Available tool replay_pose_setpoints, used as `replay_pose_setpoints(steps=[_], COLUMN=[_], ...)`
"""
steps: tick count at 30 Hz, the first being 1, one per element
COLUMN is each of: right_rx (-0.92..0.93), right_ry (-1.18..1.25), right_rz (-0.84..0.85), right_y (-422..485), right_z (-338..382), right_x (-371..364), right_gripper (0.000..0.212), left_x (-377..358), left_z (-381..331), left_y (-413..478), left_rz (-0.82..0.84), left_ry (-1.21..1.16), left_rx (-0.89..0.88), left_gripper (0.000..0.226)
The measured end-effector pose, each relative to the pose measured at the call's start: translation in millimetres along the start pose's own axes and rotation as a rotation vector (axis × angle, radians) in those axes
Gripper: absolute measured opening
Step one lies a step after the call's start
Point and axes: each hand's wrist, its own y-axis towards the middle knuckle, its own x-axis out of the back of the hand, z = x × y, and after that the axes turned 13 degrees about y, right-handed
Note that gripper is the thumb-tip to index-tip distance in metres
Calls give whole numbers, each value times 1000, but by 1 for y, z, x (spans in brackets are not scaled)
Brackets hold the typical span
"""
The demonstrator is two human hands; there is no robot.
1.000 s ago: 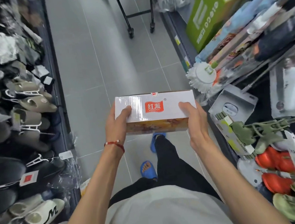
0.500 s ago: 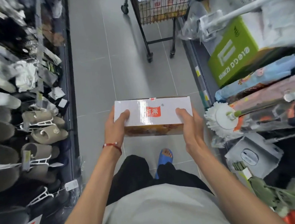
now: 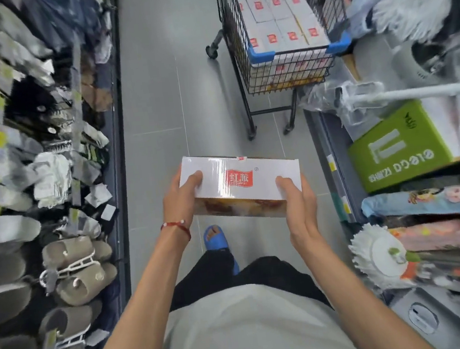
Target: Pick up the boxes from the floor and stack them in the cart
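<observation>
Cart (image 3: 262, 54) is closer than a second ago: then only its legs showed at the top edge, now I see the full basket. Box and grip unchanged, I've walked forward.

Left to right:
- Slipper rack (image 3: 70, 267) on my left, not involved.
- Left hand (image 3: 181, 200) clamps the left end of the box (image 3: 240, 178), thumb on the white top face, fingers wrapped under and hidden. Arm is stretched forward, wrist with a red cord (image 3: 176, 226).
- Box is in the air above the floor (image 3: 151, 97), out in front of my waist, roughly level, right end slightly nearer me. It is well short of the cart.
- Right hand (image 3: 297, 195) mirrors the left: thumb on top, palm against the right end, fingers below out of sight. Hands are apart, one at each end, both gripping.
- Cart stands ahead and to the right, against the right-hand shelf. Stacked boxes (image 3: 276, 14) of the same kind fill its top layer, more show through the wire below.
- Green carton (image 3: 398, 149) on the right shelf, not part of this.

Status, my read: most of the stacking looks done, this box is in transit and not yet placed. No boxes on the floor in view, so I can't tell how many remain. Next: close the gap, lift over the rim, set it on the top layer.
</observation>
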Motion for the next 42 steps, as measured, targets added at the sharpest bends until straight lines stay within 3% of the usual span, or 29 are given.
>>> replay_pose_setpoints(steps=[10,15,19,24,28,33,37,42], right_rx=[21,48,44,53,60,75,96,87], right_ry=[69,112,174,226,253,283,318,355], right_rz=[-91,-149,-187,-204,-233,-305,-420,-559], right_y=[93,162,226,294,338,398,444,486], right_z=[58,86,120,165,191,218,241,269], right_x=[-121,-168,-202,-239,-265,-301,-337,-372], right_gripper=[30,29,24,31,26,34,37,34], left_x=[30,19,9,-6,-14,-26,-36,-45], left_z=[-101,-161,-217,-281,-319,-368,-415,-472], left_y=[142,222,285,350,398,468,528,589], left_rz=[39,65,92,76,99,164,224,342], left_ry=[52,46,62,112,152,173,194,317], left_rx=[-51,-74,-98,-124,-149,-200,-264,-326], left_gripper=[36,27,36,24,41,39,40,57])
